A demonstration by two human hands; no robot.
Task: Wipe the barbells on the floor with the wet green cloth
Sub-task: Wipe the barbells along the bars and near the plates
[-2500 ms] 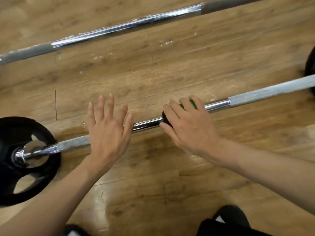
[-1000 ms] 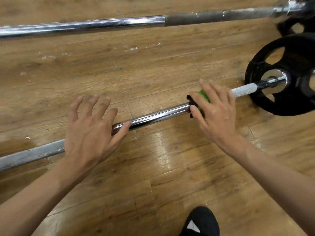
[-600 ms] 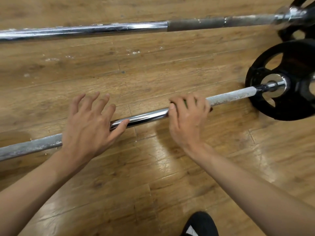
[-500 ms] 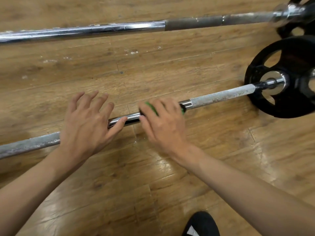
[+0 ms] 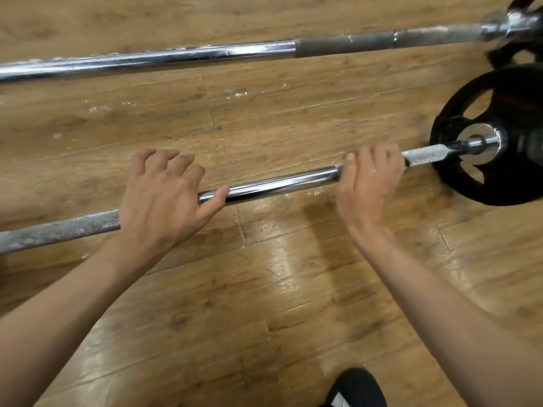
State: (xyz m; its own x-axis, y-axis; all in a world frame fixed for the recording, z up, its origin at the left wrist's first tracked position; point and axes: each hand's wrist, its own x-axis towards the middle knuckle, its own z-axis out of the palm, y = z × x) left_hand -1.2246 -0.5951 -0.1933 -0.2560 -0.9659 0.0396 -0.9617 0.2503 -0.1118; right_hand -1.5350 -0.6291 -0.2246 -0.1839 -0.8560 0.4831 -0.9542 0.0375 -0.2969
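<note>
The near barbell (image 5: pixel 279 183) lies across the wooden floor, chrome in the middle and knurled grey toward its ends. My left hand (image 5: pixel 164 198) rests on the bar left of centre, fingers spread and loosely bent, thumb along the chrome. My right hand (image 5: pixel 367 183) is curled over the bar where the chrome meets the right knurled section, close to the black weight plate (image 5: pixel 499 136). The green cloth is wrapped round the bar under that hand and is hidden by my fingers. A second barbell (image 5: pixel 176 58) lies parallel farther away.
Another black plate (image 5: pixel 514 54) sits at the far barbell's right end, just behind the near plate. The toe of a black shoe (image 5: pixel 355 389) shows at the bottom edge. White specks dot the floorboards between the two bars.
My right hand has slid with the cloth to the right along the near bar, from beside my left hand to near the plate. My left hand has stayed in place.
</note>
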